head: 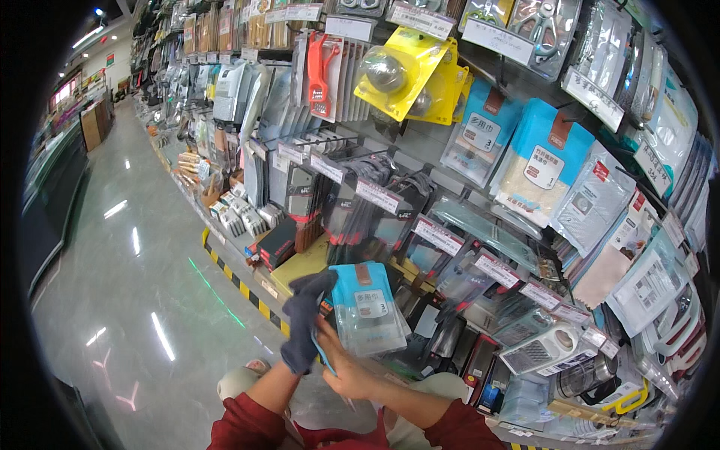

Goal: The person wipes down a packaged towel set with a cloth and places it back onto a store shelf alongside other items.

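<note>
My left hand point(306, 320) wears a dark grey glove or is wrapped in a dark cloth; its fingers are hidden by the fabric. Close against it on the right, my right hand point(343, 360) is bare and curled round a thin blue-edged item point(323, 354), most of which is hidden. Just beyond the hands lie blue-topped clear packs of multi-purpose cloths point(368, 306), stacked over the low shelf edge. More blue-topped cloth packs point(478, 135) hang on hooks at the upper right.
Hooks hold a red peeler point(320, 79), steel scourers on yellow cards point(388, 73) and other packaged kitchen goods. Graters point(540, 349) and boxes fill the lower shelf. Black-yellow tape point(244, 289) edges the shelf base. A glossy aisle floor point(135, 292) runs along the left.
</note>
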A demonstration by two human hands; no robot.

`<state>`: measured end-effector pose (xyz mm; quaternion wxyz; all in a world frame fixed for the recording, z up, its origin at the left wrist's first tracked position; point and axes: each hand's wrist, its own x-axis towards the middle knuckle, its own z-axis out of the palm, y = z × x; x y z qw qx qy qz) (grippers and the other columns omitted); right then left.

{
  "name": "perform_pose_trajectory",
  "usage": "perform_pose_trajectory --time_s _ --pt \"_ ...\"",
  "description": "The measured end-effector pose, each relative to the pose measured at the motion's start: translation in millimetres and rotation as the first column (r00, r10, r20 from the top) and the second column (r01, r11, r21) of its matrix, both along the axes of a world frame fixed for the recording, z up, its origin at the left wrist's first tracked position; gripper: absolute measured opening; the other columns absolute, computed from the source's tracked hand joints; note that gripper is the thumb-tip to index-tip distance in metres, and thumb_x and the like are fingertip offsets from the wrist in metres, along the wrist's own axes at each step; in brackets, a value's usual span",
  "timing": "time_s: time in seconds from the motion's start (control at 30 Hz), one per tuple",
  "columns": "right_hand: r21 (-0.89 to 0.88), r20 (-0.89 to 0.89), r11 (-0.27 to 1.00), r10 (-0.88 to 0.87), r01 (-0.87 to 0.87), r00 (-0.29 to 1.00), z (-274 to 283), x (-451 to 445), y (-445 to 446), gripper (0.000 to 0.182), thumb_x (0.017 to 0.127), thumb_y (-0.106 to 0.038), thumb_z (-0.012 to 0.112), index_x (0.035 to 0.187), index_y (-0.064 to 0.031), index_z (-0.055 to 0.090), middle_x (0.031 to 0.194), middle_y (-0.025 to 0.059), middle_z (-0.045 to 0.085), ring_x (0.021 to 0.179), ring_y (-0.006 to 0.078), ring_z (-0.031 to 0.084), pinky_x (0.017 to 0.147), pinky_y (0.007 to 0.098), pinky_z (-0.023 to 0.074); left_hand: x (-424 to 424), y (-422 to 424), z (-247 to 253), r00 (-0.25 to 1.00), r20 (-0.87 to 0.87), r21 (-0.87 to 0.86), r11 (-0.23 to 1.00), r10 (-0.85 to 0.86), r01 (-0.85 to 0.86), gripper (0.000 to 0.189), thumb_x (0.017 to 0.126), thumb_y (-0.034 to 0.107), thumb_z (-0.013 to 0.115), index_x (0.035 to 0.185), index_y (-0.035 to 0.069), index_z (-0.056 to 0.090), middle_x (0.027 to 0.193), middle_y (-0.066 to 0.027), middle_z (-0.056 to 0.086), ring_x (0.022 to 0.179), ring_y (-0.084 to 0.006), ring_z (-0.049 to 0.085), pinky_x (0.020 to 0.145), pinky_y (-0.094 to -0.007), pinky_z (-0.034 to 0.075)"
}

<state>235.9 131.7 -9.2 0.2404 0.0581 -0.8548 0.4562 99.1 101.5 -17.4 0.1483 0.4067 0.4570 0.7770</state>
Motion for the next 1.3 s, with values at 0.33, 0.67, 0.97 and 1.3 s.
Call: perform_pose_trajectory --time_s 0.33,0.67,0.97,1.3 --pt "-0.906 0.166 0.390 -0.028 0.164 0.986 29 33 66 0.053 0.063 0.005 0.056 0.116 0.0060 0.050 0.104 0.0183 0.061 0.089 0.0280 0.063 0.080 0.0384 0.0518 -22 -19 3 0.598 -0.727 -0.193 0.736 0.337 -0.649 0.044 0.090 0.030 0.044 0.123 0.001 0.047 0.107 -0.0164 0.058 0.096 -0.0272 0.058 0.087 -0.0363 0.045" --pt "-0.525 0.134 0.818 -0.193 0.235 0.972 0 -1 15 0.055 0.094 -0.042 0.046 0.132 -0.0021 0.039 0.123 0.0097 0.050 0.113 0.0187 0.048 0.096 0.0337 0.0381 42 -3 -35 0.980 -0.179 -0.083 0.991 0.088 -0.104 0.047 0.083 0.014 0.051 0.126 -0.002 0.042 0.112 -0.0210 0.053 0.100 -0.0322 0.054 0.088 -0.0390 0.041" --pt "-0.781 0.233 0.586 -0.051 0.218 0.971 -12 4 10 0.068 0.095 -0.053 0.030 0.134 0.0023 0.032 0.131 0.0122 0.043 0.117 0.0216 0.043 0.100 0.0333 0.0332 43 12 -18 0.759 -0.593 -0.115 0.904 0.271 -0.412 0.048 0.084 0.014 0.050 0.128 -0.004 0.041 0.132 -0.0206 0.043 0.123 -0.0319 0.040 0.104 -0.0385 0.027" --pt "-0.981 0.186 0.056 -0.029 0.188 0.982 8 -19 52 0.073 0.087 -0.063 0.041 0.126 -0.0012 0.046 0.114 0.0106 0.059 0.091 0.0218 0.063 0.082 0.0332 0.0514 83 21 -72 0.766 -0.559 -0.229 0.829 0.317 -0.510 0.053 0.086 0.006 0.044 0.135 -0.005 0.024 0.129 -0.0173 0.042 0.126 -0.0282 0.036 0.103 -0.0337 0.027"
